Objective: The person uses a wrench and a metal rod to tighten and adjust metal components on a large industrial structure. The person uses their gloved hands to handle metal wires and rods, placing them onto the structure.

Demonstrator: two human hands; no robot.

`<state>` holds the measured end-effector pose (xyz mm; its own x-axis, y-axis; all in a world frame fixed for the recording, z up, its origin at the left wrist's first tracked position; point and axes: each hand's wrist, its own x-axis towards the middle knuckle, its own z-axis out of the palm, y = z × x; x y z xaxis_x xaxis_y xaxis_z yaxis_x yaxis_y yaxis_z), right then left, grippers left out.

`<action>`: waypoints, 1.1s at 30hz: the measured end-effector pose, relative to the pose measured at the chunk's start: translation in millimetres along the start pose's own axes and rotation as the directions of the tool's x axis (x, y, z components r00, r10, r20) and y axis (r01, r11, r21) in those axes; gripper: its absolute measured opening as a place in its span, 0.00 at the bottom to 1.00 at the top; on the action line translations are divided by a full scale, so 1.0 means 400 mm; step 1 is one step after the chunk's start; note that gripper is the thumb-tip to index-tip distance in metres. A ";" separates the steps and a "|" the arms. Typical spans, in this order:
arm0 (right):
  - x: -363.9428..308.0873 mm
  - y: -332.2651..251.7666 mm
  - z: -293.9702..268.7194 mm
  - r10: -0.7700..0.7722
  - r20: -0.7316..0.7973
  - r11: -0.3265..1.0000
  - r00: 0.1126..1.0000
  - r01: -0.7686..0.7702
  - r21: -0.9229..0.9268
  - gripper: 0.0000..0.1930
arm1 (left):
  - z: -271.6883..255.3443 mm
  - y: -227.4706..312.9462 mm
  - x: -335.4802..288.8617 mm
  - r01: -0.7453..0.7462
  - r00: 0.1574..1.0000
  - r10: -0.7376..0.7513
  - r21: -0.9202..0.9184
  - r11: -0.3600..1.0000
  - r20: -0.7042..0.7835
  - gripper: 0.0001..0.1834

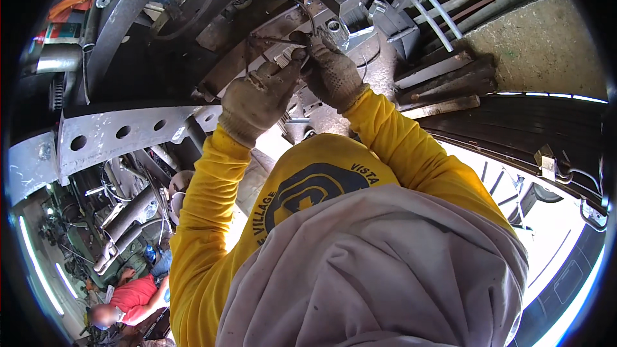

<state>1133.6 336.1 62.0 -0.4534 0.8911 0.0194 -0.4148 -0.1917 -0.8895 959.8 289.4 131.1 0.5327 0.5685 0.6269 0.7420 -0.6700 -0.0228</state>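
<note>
Both my hands wear dirty, light-coloured work gloves and meet in front of me, fingertips nearly touching. My left hand (pixel 260 95) is closed in a pinch; what lies between its thumb and fingers is too small to make out. Beside it, my right hand (pixel 335 72) has its fingers curled around a thin dark cable (pixel 311 15) that arches up and away. Another thin dark strand (pixel 273 40) runs left from the fingertips and bends down. Behind the hands is a brownish metal frame (pixel 222 67). The gloves hide part of the cable.
A grey steel beam with round holes (pixel 106 135) crosses at left. Metal bars (pixel 450 80) are stacked at right, near a pale ladder-like frame (pixel 440 16). A person in a red shirt (pixel 138 299) is at lower left, by a cluttered work area with pipes (pixel 132 212).
</note>
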 end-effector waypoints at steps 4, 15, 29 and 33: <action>0.004 -0.020 -0.016 0.168 0.092 0.868 0.981 -0.192 0.457 0.21 | -0.032 0.103 0.037 0.285 0.891 -0.339 0.208 0.936 0.302 0.22; 0.028 0.036 -0.055 -0.135 0.099 0.896 0.986 0.164 -0.413 0.19 | -0.013 0.085 0.045 0.274 0.927 -0.304 0.157 0.949 0.219 0.19; 0.050 -0.100 -0.082 -0.130 0.372 0.122 0.919 0.387 -0.914 0.11 | -0.003 0.139 0.038 0.330 0.882 -0.396 0.264 0.906 0.255 0.20; 0.001 -0.139 -0.018 -0.209 0.174 0.430 0.962 0.250 -0.867 0.06 | -0.048 0.171 0.059 0.438 0.869 -0.451 0.108 0.893 0.205 0.17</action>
<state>1162.3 350.0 108.3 -0.4871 0.8259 0.2839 0.3924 0.4973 -0.7738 1015.3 248.0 159.1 0.2114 0.8938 0.3955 0.9395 -0.2975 0.1700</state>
